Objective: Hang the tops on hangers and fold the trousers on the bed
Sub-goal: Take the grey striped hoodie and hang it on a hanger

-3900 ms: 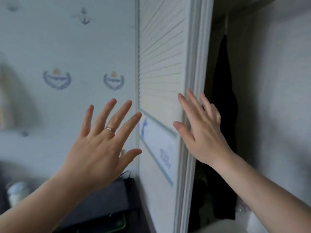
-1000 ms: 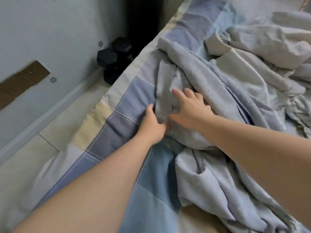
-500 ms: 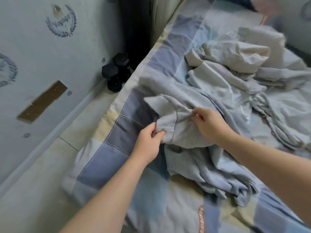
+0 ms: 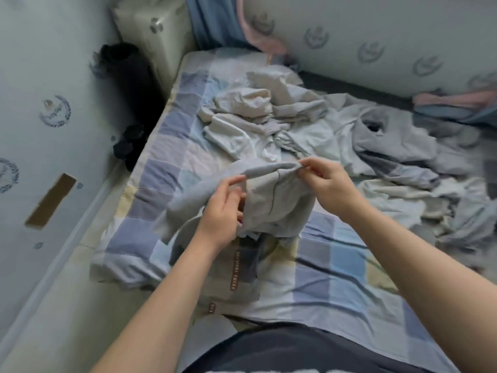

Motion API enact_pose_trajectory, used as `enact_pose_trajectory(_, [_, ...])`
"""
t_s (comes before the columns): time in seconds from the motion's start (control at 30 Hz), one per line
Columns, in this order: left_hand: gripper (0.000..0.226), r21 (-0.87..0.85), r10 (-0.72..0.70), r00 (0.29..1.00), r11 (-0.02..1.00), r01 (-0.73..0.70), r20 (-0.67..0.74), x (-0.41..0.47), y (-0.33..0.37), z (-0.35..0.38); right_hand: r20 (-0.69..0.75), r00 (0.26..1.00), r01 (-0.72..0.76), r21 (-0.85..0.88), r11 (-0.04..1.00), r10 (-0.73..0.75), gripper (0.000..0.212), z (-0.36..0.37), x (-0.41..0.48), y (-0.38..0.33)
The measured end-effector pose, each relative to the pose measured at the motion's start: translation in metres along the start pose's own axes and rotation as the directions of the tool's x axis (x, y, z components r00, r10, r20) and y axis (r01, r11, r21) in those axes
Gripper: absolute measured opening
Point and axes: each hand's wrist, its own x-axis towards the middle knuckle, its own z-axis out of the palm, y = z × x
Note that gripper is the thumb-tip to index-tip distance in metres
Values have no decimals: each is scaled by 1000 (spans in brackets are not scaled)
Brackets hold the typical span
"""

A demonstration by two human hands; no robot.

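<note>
A light grey garment [image 4: 271, 203] hangs bunched above the near part of the checked bed [image 4: 336, 267]. My right hand [image 4: 326, 181] pinches its upper edge between thumb and fingers. My left hand [image 4: 223, 211] holds the cloth lower down on the left, fingers curled into the fabric. Whether the garment is a top or trousers cannot be told. A heap of pale cream and white clothes [image 4: 258, 114] lies further back on the bed, and grey clothes [image 4: 390, 146] spread to the right.
A wall [image 4: 40, 130] with printed emblems runs close along the bed's left side, with a strip of floor [image 4: 80, 278] between. Black dumbbells [image 4: 129, 146] sit on that floor. A white cabinet [image 4: 153, 30] stands at the bed's far left corner. Pink and blue bedding [image 4: 451, 103] lies far right.
Both hands have lifted the grey garment off the bed and raised it. The view has pulled back and swung right, showing more of the bed and clothes.
</note>
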Motion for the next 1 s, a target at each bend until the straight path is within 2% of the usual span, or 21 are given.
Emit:
enact_pose_trajectory(0.03, [31, 16, 13, 999, 1000, -14, 40, -9, 8, 13, -14, 1000, 4, 28, 1000, -3, 27, -16, -15, -1])
enact_pose_trajectory(0.1, [49, 185, 116, 985, 973, -139, 131, -24, 23, 37, -43, 999, 14, 78, 997, -11, 22, -43, -42, -3])
enact_pose_trajectory(0.2, [58, 457, 221, 945, 833, -311, 240, -39, 53, 73, -104, 993, 64, 142, 988, -49, 27, -76, -77, -3])
enact_pose_trajectory(0.27, [57, 544, 272, 930, 755, -366, 249, -48, 71, 96, -150, 987, 78, 162, 984, -54, 33, -99, -94, -4])
enact_pose_trajectory(0.47, [41, 553, 475, 812, 599, -580, 338, -67, 99, 157, -246, 969, 68, 124, 990, -35, 31, -157, -127, -6])
enact_pose_trajectory(0.6, [32, 533, 538, 752, 537, -654, 381, -71, 117, 183, -301, 954, 44, 151, 988, 3, 24, -186, -145, 3])
enact_pose_trajectory(0.7, [23, 591, 590, 704, 423, -687, 396, -63, 136, 197, -358, 931, -18, 142, 990, 68, 20, -197, -156, 23])
enact_pose_trajectory(0.73, [20, 588, 581, 703, 420, -691, 410, -59, 141, 203, -376, 922, -47, 125, 991, 91, 20, -197, -159, 32])
enact_pose_trajectory(0.77, [15, 561, 548, 719, 463, -686, 427, -56, 144, 210, -399, 910, -81, 102, 991, 115, 20, -195, -162, 40])
enact_pose_trajectory(0.83, [16, 480, 445, 775, 611, -629, 449, -54, 143, 225, -474, 867, -133, 78, 988, 154, 16, -187, -174, 52])
enact_pose_trajectory(0.93, [27, 405, 322, 848, 770, -494, 422, -54, 138, 244, -553, 814, -87, 191, 978, 180, 9, -162, -204, 63])
enact_pose_trajectory(1.0, [30, 340, 288, 875, 838, -427, 388, -54, 143, 251, -532, 823, -70, 256, 964, 201, 13, -138, -229, 67])
